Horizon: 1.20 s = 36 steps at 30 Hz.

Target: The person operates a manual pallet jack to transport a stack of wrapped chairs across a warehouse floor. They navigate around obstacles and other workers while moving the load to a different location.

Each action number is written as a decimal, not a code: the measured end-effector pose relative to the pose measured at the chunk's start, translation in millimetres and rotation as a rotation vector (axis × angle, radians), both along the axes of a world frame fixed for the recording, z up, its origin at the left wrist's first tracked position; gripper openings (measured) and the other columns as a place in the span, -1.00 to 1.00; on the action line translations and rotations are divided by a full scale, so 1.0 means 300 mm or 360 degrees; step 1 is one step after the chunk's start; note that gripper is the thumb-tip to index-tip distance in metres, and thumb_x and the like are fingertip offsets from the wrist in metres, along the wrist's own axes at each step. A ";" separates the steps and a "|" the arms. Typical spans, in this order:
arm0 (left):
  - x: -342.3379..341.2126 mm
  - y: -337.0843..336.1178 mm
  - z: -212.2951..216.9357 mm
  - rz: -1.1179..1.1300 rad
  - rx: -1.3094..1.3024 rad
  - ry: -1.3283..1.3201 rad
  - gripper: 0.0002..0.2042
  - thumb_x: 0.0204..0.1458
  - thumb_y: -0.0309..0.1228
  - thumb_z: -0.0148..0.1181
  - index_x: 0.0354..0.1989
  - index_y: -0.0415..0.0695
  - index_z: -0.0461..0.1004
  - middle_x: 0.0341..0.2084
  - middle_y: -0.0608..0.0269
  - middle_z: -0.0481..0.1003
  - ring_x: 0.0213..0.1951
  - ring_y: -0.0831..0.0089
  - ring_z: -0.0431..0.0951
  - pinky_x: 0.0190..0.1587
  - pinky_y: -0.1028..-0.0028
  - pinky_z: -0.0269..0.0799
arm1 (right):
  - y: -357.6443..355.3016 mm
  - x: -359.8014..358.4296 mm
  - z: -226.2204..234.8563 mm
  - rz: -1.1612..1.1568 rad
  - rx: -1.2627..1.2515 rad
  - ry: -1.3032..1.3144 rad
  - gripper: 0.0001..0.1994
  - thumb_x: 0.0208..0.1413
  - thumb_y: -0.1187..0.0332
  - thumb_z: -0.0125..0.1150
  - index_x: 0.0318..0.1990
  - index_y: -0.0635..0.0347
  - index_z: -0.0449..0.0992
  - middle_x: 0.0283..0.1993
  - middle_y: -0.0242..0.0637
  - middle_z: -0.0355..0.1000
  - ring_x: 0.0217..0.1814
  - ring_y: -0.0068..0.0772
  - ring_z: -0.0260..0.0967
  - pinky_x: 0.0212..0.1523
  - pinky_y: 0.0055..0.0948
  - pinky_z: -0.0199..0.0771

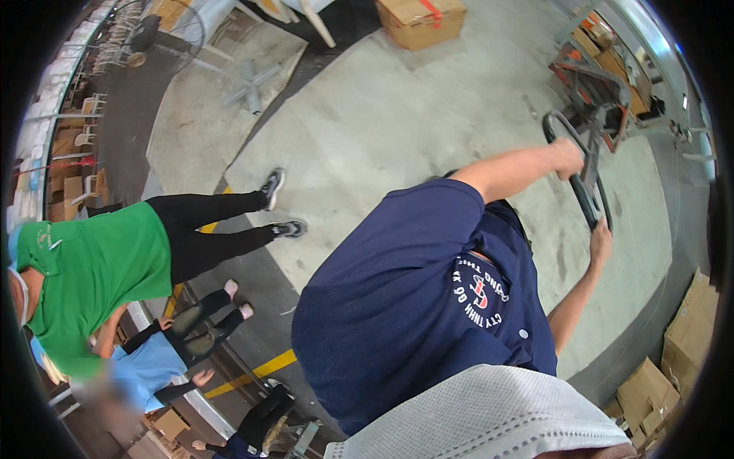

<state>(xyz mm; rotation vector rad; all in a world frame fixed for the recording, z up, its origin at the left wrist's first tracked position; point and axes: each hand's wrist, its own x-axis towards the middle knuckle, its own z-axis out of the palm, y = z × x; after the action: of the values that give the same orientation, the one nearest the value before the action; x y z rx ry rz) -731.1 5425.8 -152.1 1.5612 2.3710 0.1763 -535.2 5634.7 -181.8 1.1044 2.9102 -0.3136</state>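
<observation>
My left arm reaches out across the upper right, and my left hand [567, 158] is closed on the side of a dark looped handle [598, 200]. Lower on the same loop, my right hand [601, 243] grips its near end. The handle joins a grey shaft that leads to an orange frame [631, 98] on the floor, which looks like a pallet jack. Stacked brown cartons partly hide behind that frame. The fingers of both hands show only in part.
A taped cardboard box [420, 23] sits on the floor ahead. More cartons [648, 394] stand at the lower right. On the left are a person in green [99, 252], one in light blue [153, 367] and another in dark clothes [256, 428]. A fan [145, 34] stands far left.
</observation>
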 end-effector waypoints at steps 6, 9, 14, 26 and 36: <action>-0.117 -0.388 0.059 -0.0051 0.0047 -0.0035 -0.76 -0.27 -0.37 0.25 -0.32 0.02 0.61 -0.34 0.28 0.57 -0.20 0.26 0.57 -0.25 0.23 0.48 | -0.389 -0.077 0.011 -0.0098 -0.0081 -0.0119 -0.33 0.18 -0.17 -0.42 -0.10 0.27 0.47 -0.14 0.05 0.43 -0.01 0.10 0.33 0.01 -0.09 0.24; -0.074 -0.472 0.100 -0.0056 0.0156 0.0022 -0.74 -0.31 -0.38 0.27 -0.33 0.04 0.61 -0.35 0.28 0.57 -0.22 0.25 0.57 -0.26 0.23 0.48 | -0.455 -0.011 0.059 -0.0193 -0.0129 -0.0207 -0.32 0.17 -0.18 -0.43 -0.05 0.22 0.48 -0.07 0.04 0.43 0.06 0.09 0.31 0.04 -0.09 0.24; -0.015 -0.640 0.169 -0.0014 0.0151 0.0040 -0.73 -0.35 -0.38 0.26 -0.34 0.04 0.61 -0.37 0.25 0.58 -0.24 0.24 0.57 -0.30 0.21 0.47 | -0.730 0.023 0.242 -0.0128 -0.0093 -0.0059 -0.30 0.18 -0.19 -0.44 -0.28 0.30 0.50 -0.40 -0.10 0.45 -0.24 -0.03 0.39 -0.19 -0.13 0.27; 0.541 -1.328 0.333 -0.0144 0.0094 -0.0028 -0.85 -0.35 -0.40 0.23 -0.51 -0.05 0.59 -0.50 0.19 0.56 -0.36 0.21 0.58 -0.38 0.23 0.49 | -1.418 0.599 0.347 -0.0240 -0.0094 -0.0002 -0.40 0.18 -0.12 -0.32 -0.26 0.22 0.54 -0.18 0.09 0.45 -0.03 0.16 0.35 -0.01 -0.04 0.29; 0.842 -1.948 0.505 -0.0539 0.0127 -0.0148 -0.78 -0.18 -0.31 0.19 -0.40 -0.14 0.38 -0.54 0.01 0.49 -0.38 0.02 0.52 -0.33 0.12 0.41 | -2.186 0.970 0.541 -0.0395 0.0084 0.0113 -0.49 0.17 0.06 -0.21 -0.56 0.25 0.54 -0.50 -0.01 0.44 -0.39 0.06 0.41 -0.24 -0.08 0.36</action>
<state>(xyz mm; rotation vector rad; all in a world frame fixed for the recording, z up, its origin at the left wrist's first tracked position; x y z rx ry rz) -478.5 4841.2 -0.4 1.9180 2.0153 0.2643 -244.3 4978.9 -19.6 1.4966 2.8566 -0.2861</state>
